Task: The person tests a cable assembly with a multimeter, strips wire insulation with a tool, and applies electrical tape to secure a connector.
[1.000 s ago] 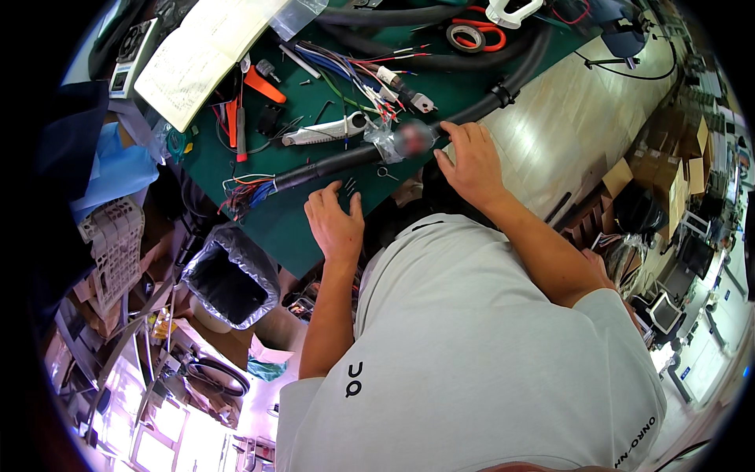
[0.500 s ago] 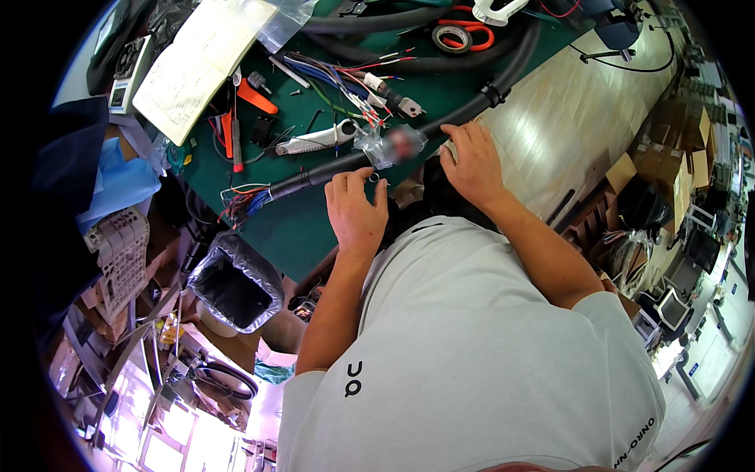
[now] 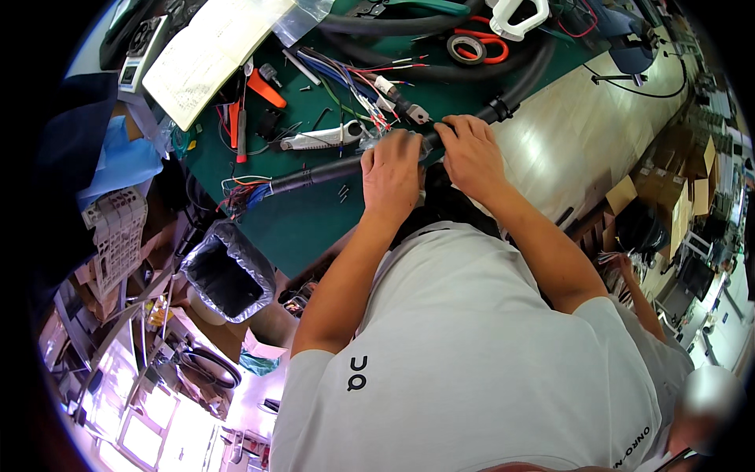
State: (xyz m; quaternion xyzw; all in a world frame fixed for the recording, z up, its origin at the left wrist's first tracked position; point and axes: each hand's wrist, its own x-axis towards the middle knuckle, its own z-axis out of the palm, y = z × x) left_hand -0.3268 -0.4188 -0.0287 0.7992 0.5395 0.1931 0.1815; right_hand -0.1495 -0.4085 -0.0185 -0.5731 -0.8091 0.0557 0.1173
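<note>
A thick black cable [image 3: 322, 173] runs slantwise over the green work mat, its left end fanned into thin coloured wires [image 3: 250, 194]. My left hand [image 3: 391, 177] bends its fingers over the cable's middle, closed on a crumpled clear plastic bag [image 3: 368, 145] that it mostly covers. Close beside it, my right hand [image 3: 473, 157] reaches the cable from the right with fingers curled together; what lies under its fingertips is hidden. Past the hands lie a white utility knife [image 3: 313, 140], a metal-ended connector [image 3: 417, 114] and stripped wires [image 3: 346, 75]. Small screws [image 3: 343, 193] rest left of my left hand.
Orange-handled tools [image 3: 266, 88], an open notebook [image 3: 208, 55], red scissors [image 3: 497, 49] with a tape roll [image 3: 467, 50], and a white-handled tool [image 3: 519, 16] lie around the mat. A lined bin [image 3: 228, 271] stands left below the table. Another person's arm [image 3: 641, 299] shows at right.
My left hand has moved right and away from me onto the plastic bag, nearer my right hand, uncovering small screws. My right fingers have curled more. Another person has come into view at right.
</note>
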